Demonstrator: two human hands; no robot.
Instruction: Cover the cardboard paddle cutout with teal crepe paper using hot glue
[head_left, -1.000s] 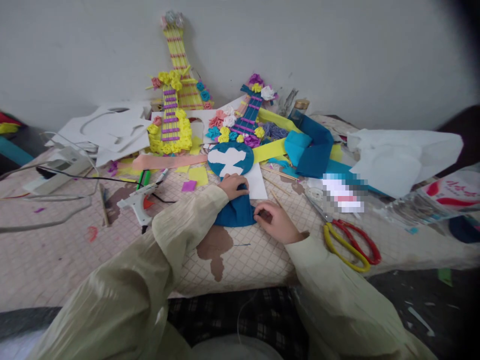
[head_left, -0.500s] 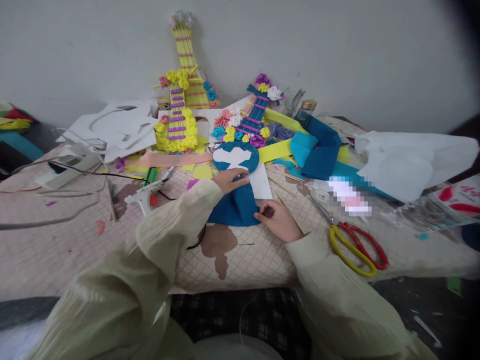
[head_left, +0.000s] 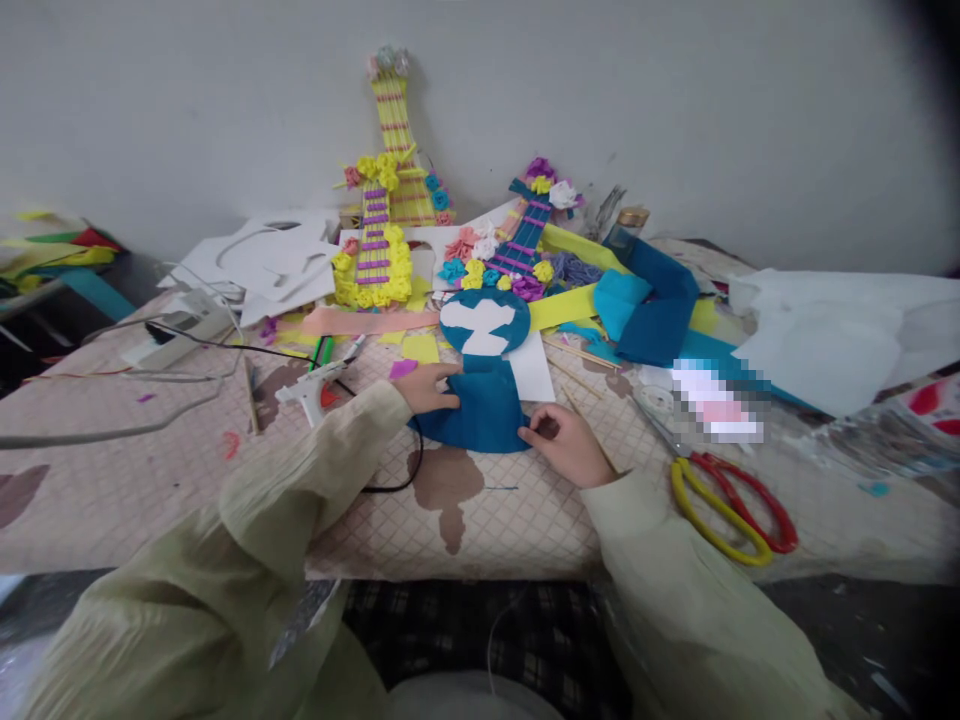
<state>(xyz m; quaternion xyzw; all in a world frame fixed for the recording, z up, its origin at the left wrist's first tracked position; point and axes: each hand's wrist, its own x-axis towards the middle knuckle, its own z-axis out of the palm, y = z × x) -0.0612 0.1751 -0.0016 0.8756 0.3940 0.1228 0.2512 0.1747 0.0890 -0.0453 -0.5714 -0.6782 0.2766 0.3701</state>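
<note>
A dark blue piece of crepe paper (head_left: 487, 408) lies spread on the table before me, narrower at its far end and curved along its near edge. My left hand (head_left: 427, 388) rests at its left side, fingers apart and touching the paper. At the near right corner, my right hand (head_left: 568, 443) pinches the paper's edge between thumb and forefinger. Just beyond it lies a blue oval (head_left: 454, 340) with white patches on top. A white sheet (head_left: 531, 368) shows partly from under these pieces.
A white glue gun (head_left: 304, 395) with its cord lies left of my hands. Scissors (head_left: 724, 505) with red and yellow handles are at right, near thin sticks (head_left: 574, 378). Decorated paper guitars (head_left: 382, 235) stand along the wall. A power strip (head_left: 180, 330) and cables occupy the left side.
My left hand has drawn back from the far end of the blue paper to its left side, uncovering more of it. My right hand keeps its pinch at the corner. The view has shifted slightly.
</note>
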